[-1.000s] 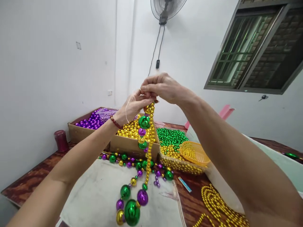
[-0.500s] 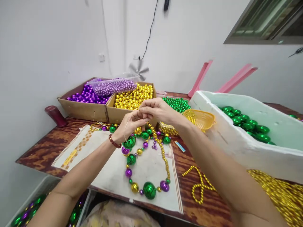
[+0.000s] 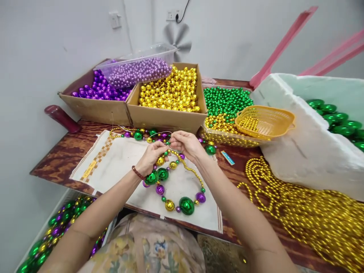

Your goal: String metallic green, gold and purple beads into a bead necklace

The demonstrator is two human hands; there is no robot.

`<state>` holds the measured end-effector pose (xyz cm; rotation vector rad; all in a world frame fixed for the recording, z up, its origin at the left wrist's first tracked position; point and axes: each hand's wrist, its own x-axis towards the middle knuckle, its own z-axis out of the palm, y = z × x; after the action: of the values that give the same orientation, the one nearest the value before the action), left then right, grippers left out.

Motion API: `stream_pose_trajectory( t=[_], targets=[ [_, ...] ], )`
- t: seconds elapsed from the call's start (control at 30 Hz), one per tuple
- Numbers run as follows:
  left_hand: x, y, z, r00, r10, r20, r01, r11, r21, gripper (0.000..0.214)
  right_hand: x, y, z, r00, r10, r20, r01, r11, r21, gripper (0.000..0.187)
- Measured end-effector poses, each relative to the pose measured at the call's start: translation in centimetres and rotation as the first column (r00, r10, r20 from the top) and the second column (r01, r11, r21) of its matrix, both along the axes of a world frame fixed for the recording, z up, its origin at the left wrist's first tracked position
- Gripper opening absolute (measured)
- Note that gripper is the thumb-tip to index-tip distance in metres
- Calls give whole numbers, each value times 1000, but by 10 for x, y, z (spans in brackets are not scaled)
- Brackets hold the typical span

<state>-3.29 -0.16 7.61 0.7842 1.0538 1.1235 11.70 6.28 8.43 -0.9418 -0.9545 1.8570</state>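
Observation:
A bead necklace (image 3: 182, 193) of green, purple and gold balls lies in a loop on a white cloth (image 3: 119, 167) on the wooden table. My left hand (image 3: 152, 153) and my right hand (image 3: 186, 145) meet above the loop's top end, fingers pinched together on the necklace's thin white string. A red bead bracelet circles my left wrist. A second beaded strand (image 3: 139, 134) lies along the cloth's far edge.
Cardboard boxes hold purple beads (image 3: 96, 89) and gold beads (image 3: 170, 91); green beads (image 3: 227, 99) and an orange basket (image 3: 264, 121) sit to the right. A white foam box (image 3: 307, 148) holds big green balls. Gold bead strands (image 3: 307, 216) pile at right. A dark red cup (image 3: 61, 118) lies at left.
My hands came down from in front of the wall to just above the cloth. The necklace, first hanging in the air, now rests on the cloth. The view tilted downward.

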Motion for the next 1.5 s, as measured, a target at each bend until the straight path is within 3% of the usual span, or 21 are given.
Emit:
stream_pose_trajectory(
  t=[0.1, 0.2, 0.3, 0.4, 0.5, 0.57, 0.63, 0.73, 0.83, 0.9, 1.0, 1.13, 1.17, 1.23, 1.27, 1.33, 1.43, 1.5],
  targets=[
    [-2, 5, -11, 999, 31, -8, -31, 997, -68, 38, 4, -4, -24, 996, -85, -31, 83, 994, -74, 26],
    [1, 9, -22, 997, 37, -72, -42, 996, -74, 37, 7, -16, -33, 982, -186, -40, 182, 981, -71, 24],
    [5, 13, -29, 990, 42, -137, -51, 997, -60, 34, 7, -39, -30, 959, -278, 49, 263, 943, 206, 15],
    [3, 16, -27, 994, 44, -97, -51, 996, -67, 32, 8, -67, -34, 900, -314, 303, 90, 813, 575, 16],
    [-4, 17, -21, 999, -39, 18, 41, 988, -149, 33, 14, -86, -54, 772, -408, 487, -160, 617, 771, 19],
    [-10, 15, -19, 988, -114, 103, 134, 968, -212, 31, 18, -90, -71, 689, -492, 533, -299, 476, 827, 22],
    [-14, 12, -21, 968, -174, 183, 219, 939, -267, 29, 21, -89, -84, 587, -604, 540, -396, 367, 841, 25],
    [-18, 6, -27, 929, -250, 271, 336, 877, -344, 27, 21, -85, -93, 433, -735, 522, -472, 308, 826, 27],
    [-17, 0, -31, 914, -298, 277, 388, 842, -376, 31, 16, -83, -98, 382, -748, 542, -490, 333, 806, 28],
    [-16, -5, -32, 931, -298, 210, 355, 870, -341, 34, 11, -85, -104, 378, -714, 589, -498, 379, 780, 27],
    [-13, -10, -35, 974, -228, 16, 227, 954, -197, 35, 8, -92, -114, 397, -611, 685, -546, 443, 712, 25],
    [-16, -17, -46, 972, -52, -230, 70, 995, 72, 30, 21, -106, -102, 508, -453, 732, -588, 439, 679, 19],
    [-17, -20, -49, 960, -28, -278, 66, 990, 126, 27, 26, -107, -94, 554, -411, 724, -552, 470, 689, 19],
    [-19, -26, -56, 919, -16, -395, 110, 970, 217, 21, 33, -106, -73, 634, -387, 669, -389, 588, 709, 21],
    [-20, -29, -58, 889, -16, -458, 149, 955, 256, 19, 34, -103, -62, 648, -413, 639, -294, 638, 711, 22],
    [-21, -36, -62, 828, 1, -561, 229, 912, 339, 16, 31, -94, -47, 644, -447, 621, -207, 680, 704, 22],
    [-21, -42, -65, 776, 97, -623, 287, 826, 485, 12, 16, -78, -44, 670, -267, 693, -329, 730, 599, 29],
    [-21, -44, -66, 750, 178, -638, 303, 765, 569, 10, 4, -72, -53, 716, -90, 692, -361, 801, 478, 37]
  ],
)
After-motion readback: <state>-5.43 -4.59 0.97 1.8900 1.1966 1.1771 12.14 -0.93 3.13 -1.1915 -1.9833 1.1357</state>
